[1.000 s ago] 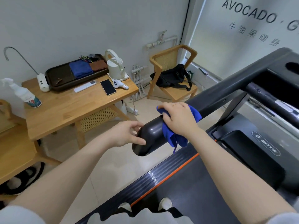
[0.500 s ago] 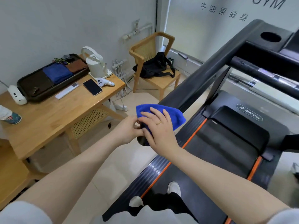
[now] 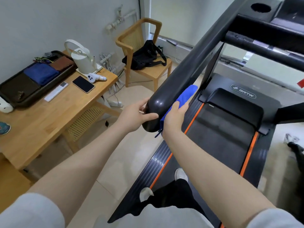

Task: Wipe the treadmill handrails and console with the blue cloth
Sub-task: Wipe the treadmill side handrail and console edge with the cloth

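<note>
wiping the inner side of the glossy black rounded handrail (image 3: pixel 166 96): right hand (image 3: pixel 175 119) pressed the folded blue cloth (image 3: pixel 182 99) flat against it, left hand (image 3: pixel 131 116) gripped the rail's end cap. next move likely calls for sliding the cloth up toward the console. half a second earlier the cloth lay on top of the rail.

a wooden table (image 3: pixel 49 111) holds a phone (image 3: pixel 83 84), kettle (image 3: pixel 82 60) and tray (image 3: pixel 14 94).
</note>
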Motion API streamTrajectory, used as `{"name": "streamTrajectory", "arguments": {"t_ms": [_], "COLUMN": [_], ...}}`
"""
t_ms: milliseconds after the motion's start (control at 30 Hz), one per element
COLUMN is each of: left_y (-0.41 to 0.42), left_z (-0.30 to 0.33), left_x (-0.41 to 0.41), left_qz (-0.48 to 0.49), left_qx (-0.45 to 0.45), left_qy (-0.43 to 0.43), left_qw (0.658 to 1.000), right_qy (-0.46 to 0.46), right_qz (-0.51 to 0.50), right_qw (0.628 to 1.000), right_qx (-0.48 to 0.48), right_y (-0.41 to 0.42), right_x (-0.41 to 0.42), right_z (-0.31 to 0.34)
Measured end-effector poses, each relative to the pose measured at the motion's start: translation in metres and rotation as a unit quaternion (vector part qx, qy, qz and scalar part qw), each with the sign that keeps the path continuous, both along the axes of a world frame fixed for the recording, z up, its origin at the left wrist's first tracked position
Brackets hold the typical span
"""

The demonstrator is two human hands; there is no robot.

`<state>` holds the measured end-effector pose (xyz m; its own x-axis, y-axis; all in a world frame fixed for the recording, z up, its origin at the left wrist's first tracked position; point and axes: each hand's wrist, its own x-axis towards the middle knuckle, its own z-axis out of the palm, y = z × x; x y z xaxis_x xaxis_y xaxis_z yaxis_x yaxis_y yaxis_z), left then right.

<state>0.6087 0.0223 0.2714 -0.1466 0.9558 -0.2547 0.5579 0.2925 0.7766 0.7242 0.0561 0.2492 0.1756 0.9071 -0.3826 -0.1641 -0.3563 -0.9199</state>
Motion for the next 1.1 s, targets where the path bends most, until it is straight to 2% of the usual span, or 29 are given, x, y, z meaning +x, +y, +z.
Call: {"name": "streamTrajectory", "arguments": {"t_ms": [100, 233, 467, 533, 600, 667, 800, 867, 933, 1000, 1100], "left_y": [-0.001, -0.002, -0.005, -0.004, -0.003, 0.000, 0.004, 0.007, 0.010, 0.017, 0.033], "left_z": [0.000, 0.002, 0.004, 0.006, 0.008, 0.005, 0.004, 0.008, 0.012, 0.017, 0.027], "left_x": [0.001, 0.001, 0.006, 0.006, 0.004, 0.001, -0.003, -0.001, 0.005, 0.015, 0.034], "left_qz": [0.005, 0.010, 0.005, 0.010, 0.010, 0.007, -0.001, 0.007, 0.008, 0.023, 0.069], "left_qx": [0.001, 0.000, 0.012, 0.008, -0.001, -0.014, -0.044, -0.045, -0.046, -0.028, 0.007], "left_qy": [0.006, 0.022, 0.019, 0.012, 0.000, -0.031, -0.086, -0.058, 0.006, 0.058, 0.078], "left_qw": [1.000, 1.000, 1.000, 1.000, 1.000, 0.999, 0.995, 0.997, 0.999, 0.998, 0.995], "right_qy": [0.014, -0.028, -0.069, -0.091, -0.157, -0.238, -0.357, -0.381, -0.420, -0.441, -0.426], "right_qz": [0.044, 0.045, -0.009, 0.015, 0.090, 0.174, 0.278, 0.317, 0.325, 0.308, 0.271], "right_qw": [0.998, 0.999, 0.997, 0.992, 0.967, 0.921, 0.819, 0.773, 0.737, 0.735, 0.780], "right_qx": [-0.053, 0.004, 0.031, 0.083, 0.180, 0.254, 0.354, 0.396, 0.418, 0.413, 0.368], "right_y": [-0.040, -0.027, 0.052, 0.045, 0.016, -0.006, 0.031, 0.063, 0.097, 0.135, 0.186], "right_x": [-0.007, -0.006, 0.013, 0.010, 0.007, 0.011, 0.039, 0.048, 0.054, 0.060, 0.069], "right_z": [-0.010, -0.010, 0.012, 0.015, 0.011, -0.003, -0.007, 0.000, 0.005, 0.012, 0.022]}}
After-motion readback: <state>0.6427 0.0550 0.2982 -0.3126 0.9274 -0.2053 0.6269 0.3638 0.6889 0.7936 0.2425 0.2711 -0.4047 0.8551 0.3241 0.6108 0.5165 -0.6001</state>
